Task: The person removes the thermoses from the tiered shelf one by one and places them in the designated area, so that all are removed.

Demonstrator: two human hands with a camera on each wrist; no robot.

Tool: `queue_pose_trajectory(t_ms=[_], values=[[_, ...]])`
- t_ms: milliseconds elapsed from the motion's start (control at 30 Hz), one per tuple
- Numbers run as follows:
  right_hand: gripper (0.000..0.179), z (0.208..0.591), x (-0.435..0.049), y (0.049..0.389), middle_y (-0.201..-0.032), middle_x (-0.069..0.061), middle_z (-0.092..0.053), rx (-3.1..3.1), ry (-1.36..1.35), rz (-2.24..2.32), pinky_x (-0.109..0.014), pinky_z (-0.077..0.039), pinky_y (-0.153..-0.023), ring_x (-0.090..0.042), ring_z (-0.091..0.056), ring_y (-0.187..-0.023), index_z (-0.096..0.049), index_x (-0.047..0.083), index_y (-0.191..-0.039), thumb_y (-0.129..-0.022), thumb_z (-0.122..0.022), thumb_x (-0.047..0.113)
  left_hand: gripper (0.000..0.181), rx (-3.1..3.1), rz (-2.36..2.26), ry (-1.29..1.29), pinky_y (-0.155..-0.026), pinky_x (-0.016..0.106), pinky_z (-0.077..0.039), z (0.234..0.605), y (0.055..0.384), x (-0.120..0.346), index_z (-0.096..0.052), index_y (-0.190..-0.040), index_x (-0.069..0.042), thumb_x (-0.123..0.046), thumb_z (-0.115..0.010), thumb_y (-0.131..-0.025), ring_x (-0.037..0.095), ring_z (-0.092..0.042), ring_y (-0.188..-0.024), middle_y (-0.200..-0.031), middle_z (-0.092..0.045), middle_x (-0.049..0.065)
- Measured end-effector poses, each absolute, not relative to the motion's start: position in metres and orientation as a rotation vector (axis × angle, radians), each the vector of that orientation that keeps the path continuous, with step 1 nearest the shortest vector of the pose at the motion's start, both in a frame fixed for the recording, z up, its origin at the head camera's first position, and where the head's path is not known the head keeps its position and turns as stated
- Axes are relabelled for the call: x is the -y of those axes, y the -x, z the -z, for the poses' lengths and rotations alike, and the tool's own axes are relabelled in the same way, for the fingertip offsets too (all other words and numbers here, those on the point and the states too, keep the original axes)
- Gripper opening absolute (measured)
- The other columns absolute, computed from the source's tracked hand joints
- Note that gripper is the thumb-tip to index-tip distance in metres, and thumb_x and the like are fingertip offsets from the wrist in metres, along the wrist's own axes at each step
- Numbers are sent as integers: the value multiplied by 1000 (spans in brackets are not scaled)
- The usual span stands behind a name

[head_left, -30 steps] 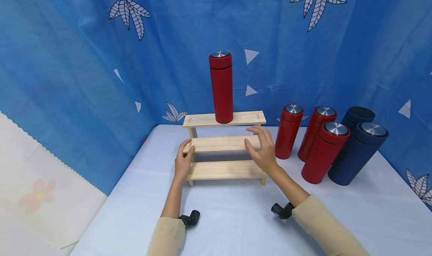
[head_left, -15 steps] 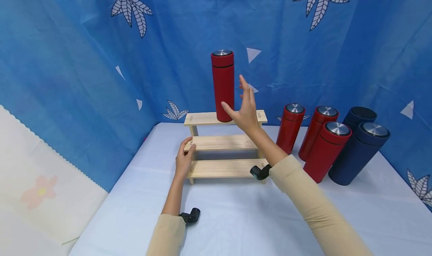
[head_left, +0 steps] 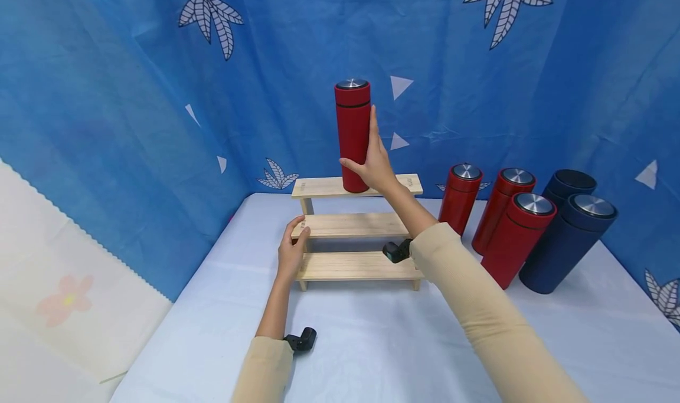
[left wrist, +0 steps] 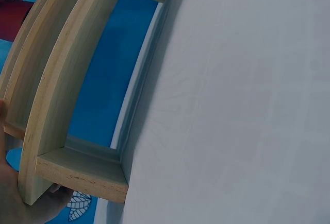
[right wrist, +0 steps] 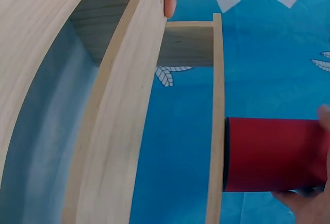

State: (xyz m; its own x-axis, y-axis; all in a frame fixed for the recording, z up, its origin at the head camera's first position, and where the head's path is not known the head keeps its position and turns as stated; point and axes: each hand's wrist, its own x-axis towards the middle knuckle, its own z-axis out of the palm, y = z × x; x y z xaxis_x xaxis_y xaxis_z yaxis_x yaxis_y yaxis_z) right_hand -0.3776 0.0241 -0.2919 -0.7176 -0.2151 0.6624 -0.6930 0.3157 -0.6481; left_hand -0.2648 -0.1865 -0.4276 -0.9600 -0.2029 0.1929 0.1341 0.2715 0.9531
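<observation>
A three-step wooden display rack stands on the table, and a red thermos is upright on its top step. My left hand grips the left end of the middle step; in the left wrist view its thumb and fingers sit around the board's end. My right hand holds the red thermos low on its body from the right, thumb across the front, fingers along the far side and partly hidden. In the right wrist view, the thermos base meets the top board.
To the right of the rack stand more red thermoses with steel-topped lids. Beside them are two dark blue thermoses, one partly hidden. A blue patterned curtain hangs behind the white-covered table.
My right hand has risen from the right end of the middle step to the thermos on top and closed around it. My left hand has stayed at the middle step.
</observation>
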Motion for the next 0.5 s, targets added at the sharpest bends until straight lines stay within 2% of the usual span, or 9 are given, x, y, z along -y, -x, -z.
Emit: queue_pose_trajectory(t_ms=[133,300,500], values=[[110,293,-23,379,-142,-6,-27,2119,-808,-1364,-33,-43,-90,-15,-37,-123,12,29,-147,-79,-74,16,44,2259,1764,-71,-66,33,-36,441,277,193,-44,-136,-24,-36,-52,-95,21,-41,-79,-128,-47,8],[108,295,-24,374,-142,-5,-29,2099,-774,-1359,-32,-44,-88,-14,-37,-123,9,32,-147,-79,-74,18,46,2249,1772,-53,-66,34,-37,454,286,197,-44,-134,-33,-47,-52,-91,21,-42,-80,-125,-48,4],[108,299,-29,363,-138,-5,-34,2074,-746,-1357,-34,-46,-86,-15,-39,-121,5,34,-147,-77,-76,18,46,2238,1753,-54,-65,34,-36,458,287,197,-45,-131,-38,-54,-52,-88,21,-41,-77,-113,-51,3]])
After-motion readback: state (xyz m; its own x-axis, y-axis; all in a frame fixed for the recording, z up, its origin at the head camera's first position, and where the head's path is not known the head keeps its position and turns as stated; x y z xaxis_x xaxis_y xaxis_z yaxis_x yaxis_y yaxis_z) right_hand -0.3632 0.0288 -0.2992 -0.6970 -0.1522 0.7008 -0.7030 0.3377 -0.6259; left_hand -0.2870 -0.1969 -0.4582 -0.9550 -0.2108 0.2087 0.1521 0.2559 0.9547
